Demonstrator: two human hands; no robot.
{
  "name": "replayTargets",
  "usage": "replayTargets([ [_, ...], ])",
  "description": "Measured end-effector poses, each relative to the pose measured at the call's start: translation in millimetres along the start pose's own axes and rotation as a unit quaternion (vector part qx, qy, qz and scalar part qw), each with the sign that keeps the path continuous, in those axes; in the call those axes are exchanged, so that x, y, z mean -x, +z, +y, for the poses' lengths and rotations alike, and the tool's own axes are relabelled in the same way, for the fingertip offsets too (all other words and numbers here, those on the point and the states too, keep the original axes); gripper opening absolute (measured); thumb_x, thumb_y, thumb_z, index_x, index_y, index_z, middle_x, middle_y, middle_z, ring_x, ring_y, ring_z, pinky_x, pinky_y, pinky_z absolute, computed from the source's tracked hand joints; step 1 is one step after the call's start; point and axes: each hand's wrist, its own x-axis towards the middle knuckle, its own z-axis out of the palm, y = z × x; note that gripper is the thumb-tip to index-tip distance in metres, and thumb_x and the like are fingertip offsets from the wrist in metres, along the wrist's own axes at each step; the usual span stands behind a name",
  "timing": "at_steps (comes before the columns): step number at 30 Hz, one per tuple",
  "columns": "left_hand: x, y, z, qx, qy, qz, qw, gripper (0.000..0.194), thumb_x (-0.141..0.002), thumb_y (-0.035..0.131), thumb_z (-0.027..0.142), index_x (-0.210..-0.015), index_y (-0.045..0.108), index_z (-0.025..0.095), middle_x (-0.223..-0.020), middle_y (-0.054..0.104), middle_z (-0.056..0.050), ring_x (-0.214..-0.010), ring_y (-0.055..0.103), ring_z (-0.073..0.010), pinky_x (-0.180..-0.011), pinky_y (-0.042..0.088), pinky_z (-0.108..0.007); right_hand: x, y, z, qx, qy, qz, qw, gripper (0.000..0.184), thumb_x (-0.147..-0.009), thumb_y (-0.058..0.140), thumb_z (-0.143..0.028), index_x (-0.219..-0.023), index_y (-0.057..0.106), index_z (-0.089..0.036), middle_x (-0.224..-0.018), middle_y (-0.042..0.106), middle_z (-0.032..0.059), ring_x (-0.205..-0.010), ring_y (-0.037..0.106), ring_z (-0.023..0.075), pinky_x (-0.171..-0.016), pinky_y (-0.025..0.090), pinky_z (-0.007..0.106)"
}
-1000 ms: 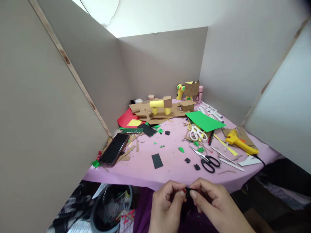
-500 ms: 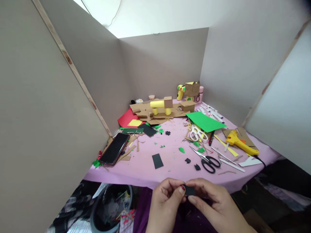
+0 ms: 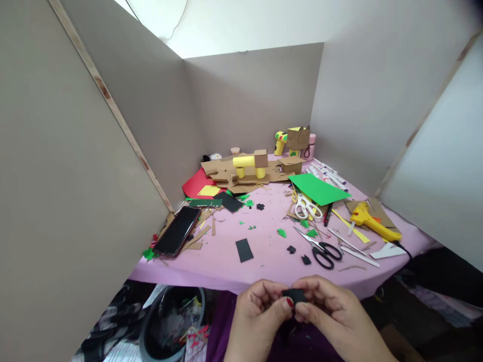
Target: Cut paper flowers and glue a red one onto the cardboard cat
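Between my two hands, just past the table's front edge, is a small piece of black paper (image 3: 294,295). My left hand (image 3: 262,314) pinches its left side, the thumb in front. With thumb and fingers my right hand (image 3: 328,311) grips its right side. On the table beyond lie a black paper rectangle (image 3: 244,250), two small cut black pieces (image 3: 306,260) and black-handled scissors (image 3: 322,249) with the blades parted. Farther back a yellow paper tube figure with a cardboard box head (image 3: 249,162) stands on flat cardboard.
A phone (image 3: 177,231) rests at the table's left edge. To the right are a yellow glue gun (image 3: 372,221), white scissors (image 3: 307,207), a green sheet (image 3: 319,188) and several markers (image 3: 328,176). Grey partitions (image 3: 256,95) enclose the table. A bin (image 3: 173,322) stands below left.
Both thumbs have shifted on the black paper piece, and it has tilted and shows a narrower face. Things on the table have stayed put.
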Motion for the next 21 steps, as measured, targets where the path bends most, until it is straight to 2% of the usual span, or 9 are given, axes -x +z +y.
replayTargets([
  [3,1.6,2.6,-0.5,-0.003,0.010,0.011,1.000,0.019,-0.060,0.081,0.024,-0.066,0.068,0.012,-0.052,0.065,0.001,-0.048,0.058,-0.0088,-0.051,0.044,-0.018,0.2,0.9,-0.2,-0.012,0.013,-0.003,1.000,0.013,-0.083,0.061,-0.031,-0.088,0.062,-0.019,-0.067,0.065,0.0014,-0.062,0.061,0.0157,-0.060,0.049,0.026],
  [7,4.8,3.6,-1.8,-0.048,0.051,0.036,0.997,0.012,-0.065,0.076,0.022,-0.067,0.068,0.014,-0.055,0.067,0.001,-0.051,0.060,-0.0106,-0.052,0.045,-0.018,-0.3,4.3,1.4,-0.067,0.046,-0.007,0.997,0.019,-0.083,0.061,-0.034,-0.095,0.057,-0.019,-0.066,0.061,-0.0015,-0.062,0.060,0.0144,-0.059,0.047,0.025],
  [9,6.3,2.4,-4.1,-0.083,0.072,0.040,0.993,0.009,-0.067,0.073,0.022,-0.069,0.068,0.015,-0.058,0.069,0.000,-0.053,0.061,-0.0124,-0.054,0.047,-0.020,0.0,5.5,1.6,-0.071,0.058,-0.014,0.996,0.019,-0.084,0.060,-0.037,-0.089,0.056,-0.018,-0.064,0.059,-0.0018,-0.060,0.058,0.0137,-0.057,0.045,0.024],
  [12,7.0,-1.1,-8.7,-0.150,0.097,0.045,0.983,0.006,-0.070,0.070,0.022,-0.071,0.069,0.016,-0.060,0.069,-0.002,-0.056,0.061,-0.0144,-0.055,0.047,-0.022,0.7,5.6,0.8,-0.044,0.063,-0.023,0.997,0.027,-0.085,0.057,-0.039,-0.069,0.050,-0.018,-0.059,0.057,-0.0018,-0.055,0.055,0.0124,-0.055,0.042,0.024],
  [17,4.6,-5.7,-10.3,-0.258,0.158,0.067,0.951,0.010,-0.075,0.062,0.022,-0.072,0.070,0.017,-0.064,0.068,-0.002,-0.060,0.059,-0.0146,-0.057,0.044,-0.021,-0.7,5.4,-0.9,-0.062,0.076,-0.028,0.995,0.033,-0.083,0.056,-0.046,-0.067,0.048,-0.018,-0.058,0.057,-0.0018,-0.051,0.054,0.0119,-0.051,0.041,0.023],
  [21,2.0,-5.5,-9.1,-0.238,0.132,0.067,0.960,0.014,-0.078,0.059,0.026,-0.080,0.070,0.018,-0.060,0.064,-0.001,-0.058,0.058,-0.0139,-0.058,0.044,-0.022,-1.1,7.3,0.0,-0.090,0.100,-0.015,0.991,0.036,-0.083,0.056,-0.049,-0.066,0.048,-0.019,-0.057,0.058,-0.0013,-0.049,0.054,0.0112,-0.050,0.041,0.023],
])
